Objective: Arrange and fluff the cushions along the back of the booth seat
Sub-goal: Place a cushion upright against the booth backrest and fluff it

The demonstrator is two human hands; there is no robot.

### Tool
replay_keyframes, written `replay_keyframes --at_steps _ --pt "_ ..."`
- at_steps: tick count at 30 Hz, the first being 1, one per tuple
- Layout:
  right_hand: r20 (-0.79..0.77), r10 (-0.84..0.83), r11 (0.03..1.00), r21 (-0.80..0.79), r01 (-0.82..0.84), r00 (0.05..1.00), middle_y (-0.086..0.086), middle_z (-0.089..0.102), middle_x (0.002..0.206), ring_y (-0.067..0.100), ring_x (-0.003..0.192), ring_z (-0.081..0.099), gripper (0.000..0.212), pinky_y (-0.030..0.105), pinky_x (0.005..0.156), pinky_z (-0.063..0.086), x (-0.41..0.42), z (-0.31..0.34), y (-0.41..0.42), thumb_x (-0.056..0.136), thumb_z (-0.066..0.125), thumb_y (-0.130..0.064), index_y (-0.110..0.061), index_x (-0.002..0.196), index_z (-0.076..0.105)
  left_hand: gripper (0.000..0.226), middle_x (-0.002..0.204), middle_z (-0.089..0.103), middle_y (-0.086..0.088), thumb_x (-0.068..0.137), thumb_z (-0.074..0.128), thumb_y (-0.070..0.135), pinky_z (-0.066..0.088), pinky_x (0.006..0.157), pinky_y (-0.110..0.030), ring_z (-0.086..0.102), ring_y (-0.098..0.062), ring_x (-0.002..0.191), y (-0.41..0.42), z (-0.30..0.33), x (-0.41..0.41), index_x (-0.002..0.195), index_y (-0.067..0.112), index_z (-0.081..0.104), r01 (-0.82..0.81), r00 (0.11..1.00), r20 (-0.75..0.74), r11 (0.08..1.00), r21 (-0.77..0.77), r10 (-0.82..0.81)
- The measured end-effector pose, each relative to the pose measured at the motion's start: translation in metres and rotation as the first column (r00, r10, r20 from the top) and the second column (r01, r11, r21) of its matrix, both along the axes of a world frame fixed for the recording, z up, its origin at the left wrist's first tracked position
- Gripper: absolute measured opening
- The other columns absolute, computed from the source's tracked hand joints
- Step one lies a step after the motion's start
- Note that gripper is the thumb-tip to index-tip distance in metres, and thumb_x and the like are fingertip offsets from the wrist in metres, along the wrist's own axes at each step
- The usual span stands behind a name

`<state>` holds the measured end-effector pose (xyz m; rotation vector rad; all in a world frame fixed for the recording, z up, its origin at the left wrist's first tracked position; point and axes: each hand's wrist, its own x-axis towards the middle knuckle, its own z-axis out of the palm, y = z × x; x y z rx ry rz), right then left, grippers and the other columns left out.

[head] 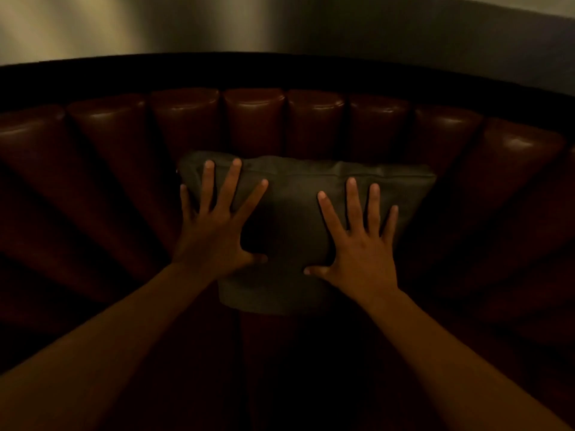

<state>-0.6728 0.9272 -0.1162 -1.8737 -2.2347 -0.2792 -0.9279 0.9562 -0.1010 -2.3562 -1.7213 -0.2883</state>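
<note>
Both hands are lying flat with fingers spread wide, gripping nothing, pressing the cushion point(292, 219) against the booth back point(255, 119). The left hand point(214, 225) is covering its upper left corner, the right hand point(361, 241) its right half. Uneven pressing could be tipping the cushion sideways or sliding it down.

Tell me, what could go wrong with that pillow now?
Both hands, the left hand and the right hand, lie flat with spread fingers on the grey-green cushion, so neither has a grip on it. It leans on the shiny, channelled leather backrest, so a hard push might make it slide or tip sideways. Pressing flat could also squash it rather than fluff it. The booth is dim, so a crooked edge might go unnoticed.
</note>
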Motion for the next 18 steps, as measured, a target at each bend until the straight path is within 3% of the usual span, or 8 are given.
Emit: replay_keyframes --at_steps 11,18 --pt "0.046 -0.106 0.981 -0.156 0.112 0.993 0.005 -0.038 0.163 0.041 0.147 -0.036 0.146 0.072 0.115 -0.010 -0.010 -0.004 0.026 0.060 0.078 -0.076 -0.042 0.154 -0.027 0.147 0.169 -0.010 -0.005 0.042 0.080 0.079 0.014 0.107 -0.081 -0.012 -0.040 0.153 0.023 -0.009 0.005 0.158 0.043 -0.001 -0.065 0.998 -0.008 0.997 -0.048 0.065" --pt "0.038 -0.071 0.992 -0.106 0.075 0.997 0.007 -0.025 0.168 0.041 0.151 -0.026 0.142 0.075 0.116 -0.002 -0.006 0.004 0.013 0.059 0.078 -0.078 -0.040 0.160 -0.015 0.144 0.169 -0.007 -0.007 0.044 0.081 0.078 0.015 0.107 -0.081 -0.010 -0.042 0.153 0.011 -0.003 0.004 0.159 0.040 0.003 -0.061 0.998 -0.015 0.998 -0.015 0.061"
